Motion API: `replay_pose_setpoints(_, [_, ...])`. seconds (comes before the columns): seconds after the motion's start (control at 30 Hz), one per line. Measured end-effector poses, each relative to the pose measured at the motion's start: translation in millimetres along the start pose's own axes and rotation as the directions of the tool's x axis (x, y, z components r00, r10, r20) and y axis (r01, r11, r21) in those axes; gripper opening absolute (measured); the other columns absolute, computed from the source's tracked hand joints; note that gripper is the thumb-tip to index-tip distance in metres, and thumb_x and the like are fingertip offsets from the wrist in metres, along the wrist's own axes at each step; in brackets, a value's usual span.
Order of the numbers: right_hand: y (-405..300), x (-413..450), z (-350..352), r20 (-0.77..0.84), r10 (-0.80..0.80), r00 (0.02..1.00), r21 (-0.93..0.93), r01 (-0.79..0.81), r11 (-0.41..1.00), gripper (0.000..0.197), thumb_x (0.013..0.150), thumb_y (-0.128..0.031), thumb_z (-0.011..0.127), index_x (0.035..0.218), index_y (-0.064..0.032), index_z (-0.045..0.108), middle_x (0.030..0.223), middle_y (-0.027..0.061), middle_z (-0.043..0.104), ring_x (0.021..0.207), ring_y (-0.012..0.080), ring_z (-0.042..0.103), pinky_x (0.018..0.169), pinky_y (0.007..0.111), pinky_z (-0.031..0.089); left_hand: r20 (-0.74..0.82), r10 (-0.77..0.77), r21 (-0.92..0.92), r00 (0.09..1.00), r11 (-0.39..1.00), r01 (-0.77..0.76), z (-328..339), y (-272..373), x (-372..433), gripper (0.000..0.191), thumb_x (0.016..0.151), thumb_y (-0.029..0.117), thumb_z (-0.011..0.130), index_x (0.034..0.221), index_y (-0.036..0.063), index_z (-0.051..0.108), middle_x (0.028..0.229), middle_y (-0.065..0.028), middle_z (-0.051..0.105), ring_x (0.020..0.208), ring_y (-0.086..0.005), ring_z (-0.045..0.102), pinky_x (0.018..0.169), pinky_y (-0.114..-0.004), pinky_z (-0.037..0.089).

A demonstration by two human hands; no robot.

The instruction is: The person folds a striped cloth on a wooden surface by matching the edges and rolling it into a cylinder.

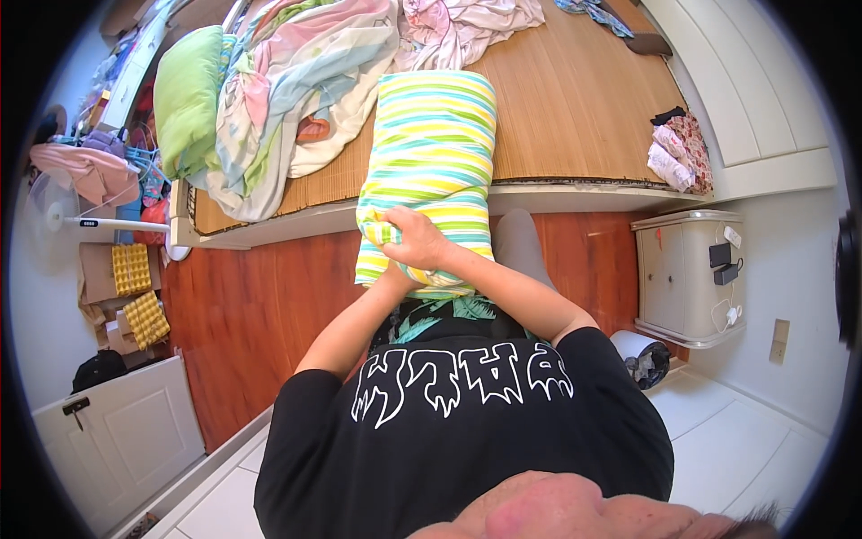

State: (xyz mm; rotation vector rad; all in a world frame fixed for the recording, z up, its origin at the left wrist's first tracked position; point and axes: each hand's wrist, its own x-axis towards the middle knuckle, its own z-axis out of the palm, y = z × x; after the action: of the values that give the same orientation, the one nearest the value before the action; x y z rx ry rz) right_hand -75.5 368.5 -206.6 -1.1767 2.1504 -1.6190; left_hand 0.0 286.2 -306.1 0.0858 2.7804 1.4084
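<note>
A pillow in a striped case (434,135), yellow, green, teal and white, lies lengthwise before me, its far part on the bed and its near end over the bed's edge at my lap. My right hand (414,237) is closed on a bunched fold of the striped fabric near the pillow's near left corner. My left hand (404,275) is just below it, mostly hidden under the right wrist and the fabric, so its fingers do not show. A rumpled pastel blanket (316,81) lies on the bed left of the pillow.
The bed bears a woven mat (572,101), a green pillow (188,101) and folded clothes (677,151). A beige nightstand (687,283) and a lined bin (643,360) stand right. At left are a white fan (60,209), yellow egg-crate pieces (131,268) and an open white door (128,431).
</note>
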Motion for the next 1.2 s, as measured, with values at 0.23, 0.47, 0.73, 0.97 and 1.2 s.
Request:
replay_pose_setpoints(0.23, [-29,-20,-34,0.170,-0.099,0.980,-0.031,0.105,0.994,0.056,0.079,-0.024,0.072,0.125,0.0005,0.054,0.124,0.0247,0.056,0.116,0.0410,0.054,0.098,0.046,0.045,-0.001,0.136,0.062,0.991,0.989,-0.136,-25,78,-35,0.070,0.081,0.035,0.076,0.138,0.0070,0.048,0.139,-0.0198,0.050,0.133,-0.0320,0.046,0.108,-0.046,0.037])
replay_pose_setpoints(0.47, [-40,-64,-61,0.287,-0.205,0.936,-0.087,0.238,0.967,0.066,0.081,-0.029,0.076,0.133,0.0027,0.050,0.137,0.0225,0.052,0.128,0.0388,0.048,0.107,0.045,0.040,0.004,-0.468,-0.938,0.884,0.304,0.165,-58,73,-56,0.048,0.095,0.026,0.062,0.135,0.0040,0.049,0.125,-0.0096,0.062,0.113,-0.0245,0.061,0.090,-0.037,0.051])
replay_pose_setpoints(0.73, [-20,-128,-95,-0.004,0.179,0.984,-0.583,-0.148,0.799,0.065,0.074,-0.011,0.076,0.133,0.0020,0.050,0.132,0.0215,0.052,0.121,0.0388,0.050,0.103,0.044,0.043,-0.337,-0.540,-0.669,0.771,0.714,0.208,-95,32,-41,0.062,0.086,0.016,0.069,0.140,0.0034,0.043,0.132,-0.0154,0.054,0.118,-0.0278,0.055,0.096,-0.041,0.048])
replay_pose_setpoints(0.97, [15,-126,-93,-0.175,0.082,0.981,-0.450,-0.154,0.880,0.052,0.074,0.002,0.059,0.126,-0.0014,0.053,0.112,0.0183,0.056,0.103,0.0380,0.058,0.086,0.044,0.051,0.017,0.271,0.479,0.962,0.842,-0.246,-120,89,-18,0.084,0.068,0.052,0.081,0.138,0.0154,0.053,0.147,-0.0166,0.042,0.139,-0.0398,0.035,0.113,-0.059,0.024])
replay_pose_setpoints(1.2, [-16,-70,-122,-0.408,0.047,0.912,-0.062,-0.079,0.995,0.041,0.080,0.006,0.050,0.119,-0.0008,0.060,0.099,0.0178,0.060,0.094,0.0357,0.060,0.082,0.036,0.049,0.214,0.290,0.616,0.933,0.701,-0.359,-113,75,-25,0.089,0.066,0.034,0.082,0.144,0.0142,0.044,0.153,-0.0182,0.034,0.142,-0.0379,0.030,0.114,-0.059,0.024])
